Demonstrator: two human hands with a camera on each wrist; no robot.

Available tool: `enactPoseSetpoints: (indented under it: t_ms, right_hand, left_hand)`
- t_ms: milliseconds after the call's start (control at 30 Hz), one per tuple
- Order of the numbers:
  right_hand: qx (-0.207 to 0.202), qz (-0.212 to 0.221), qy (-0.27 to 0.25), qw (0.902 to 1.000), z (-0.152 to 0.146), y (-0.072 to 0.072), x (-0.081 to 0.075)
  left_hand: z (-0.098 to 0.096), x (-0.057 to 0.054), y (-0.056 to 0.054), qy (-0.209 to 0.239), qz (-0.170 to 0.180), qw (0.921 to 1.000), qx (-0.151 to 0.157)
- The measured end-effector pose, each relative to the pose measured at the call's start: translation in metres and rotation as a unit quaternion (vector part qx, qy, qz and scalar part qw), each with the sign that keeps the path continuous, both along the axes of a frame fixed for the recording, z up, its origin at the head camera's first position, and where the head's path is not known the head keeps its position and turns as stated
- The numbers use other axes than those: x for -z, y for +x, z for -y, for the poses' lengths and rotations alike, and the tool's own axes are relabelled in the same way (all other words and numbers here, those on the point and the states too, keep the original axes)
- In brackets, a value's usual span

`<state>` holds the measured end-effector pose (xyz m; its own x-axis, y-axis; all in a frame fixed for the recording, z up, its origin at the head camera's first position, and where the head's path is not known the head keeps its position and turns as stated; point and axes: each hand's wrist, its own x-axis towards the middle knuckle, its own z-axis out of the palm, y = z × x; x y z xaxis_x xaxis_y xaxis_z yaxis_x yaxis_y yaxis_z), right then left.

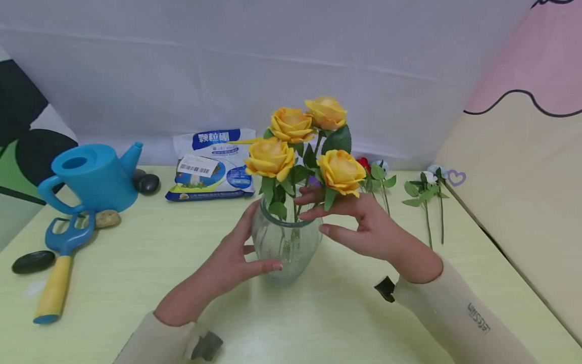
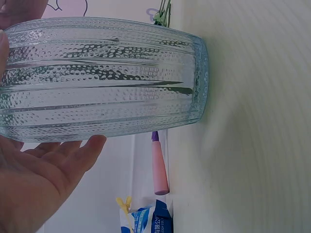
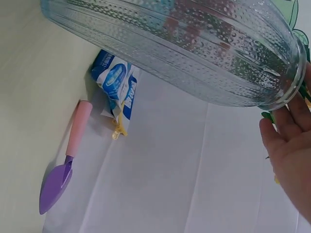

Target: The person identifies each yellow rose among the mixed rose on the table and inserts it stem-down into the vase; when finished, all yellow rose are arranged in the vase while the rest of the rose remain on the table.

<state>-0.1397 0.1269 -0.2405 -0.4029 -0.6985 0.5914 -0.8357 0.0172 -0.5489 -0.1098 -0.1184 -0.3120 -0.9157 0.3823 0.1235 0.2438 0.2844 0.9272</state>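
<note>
A clear textured glass vase [image 1: 295,253] stands upright on the table and holds several yellow roses [image 1: 342,171] with green leaves. My left hand [image 1: 229,260] grips the vase's left side, its thumb in front and its other fingers partly hidden behind the glass. At the mouth, my right hand [image 1: 366,225] reaches in from the right with extended fingers, touching the rim and stems below the front right rose. Its thumb is apart from the other fingers. Seen from the right wrist, those fingers [image 3: 270,133] lie beside the vase rim.
On the left are a blue watering can [image 1: 97,177], a yellow-handled garden fork [image 1: 61,273] and stones [image 1: 34,262]. A printed bag [image 1: 213,167] lies behind the vase. White flowers [image 1: 428,178] are at the right. A purple trowel [image 3: 56,187] with pink handle lies near the wall.
</note>
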Motion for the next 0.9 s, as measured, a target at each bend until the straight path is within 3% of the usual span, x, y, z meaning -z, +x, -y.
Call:
enactPoseSetpoints:
  t_ms: [100,300,500,600,767,900]
  right_hand:
    - [-0.015,0.01,-0.023,0.9996,-0.006,0.004,0.008]
    - [-0.004,0.019,-0.077,0.9969,-0.017,0.013,0.019]
    - [-0.04,0.098,-0.148,0.9833,-0.033,0.015,0.033]
    - [-0.038,0.148,-0.158,0.9756,-0.041,0.012,0.04]
    - [0.028,0.207,-0.108,0.9718,-0.049,0.005,0.051]
    - [0.127,0.216,-0.015,0.968,-0.05,-0.002,0.062]
  left_hand:
    - [0.0,0.0,0.0,0.003,-0.003,1.0,0.001]
    - [0.0,-0.001,0.0,0.0,0.001,1.0,-0.007]
    - [0.0,0.001,0.0,0.001,-0.018,0.9998,0.0]
    - [0.0,0.002,0.0,-0.003,-0.023,0.9997,-0.002]
    - [0.001,-0.001,0.002,-0.016,-0.038,0.9991,-0.009]
    - [0.002,-0.003,0.002,-0.033,-0.04,0.9986,-0.009]
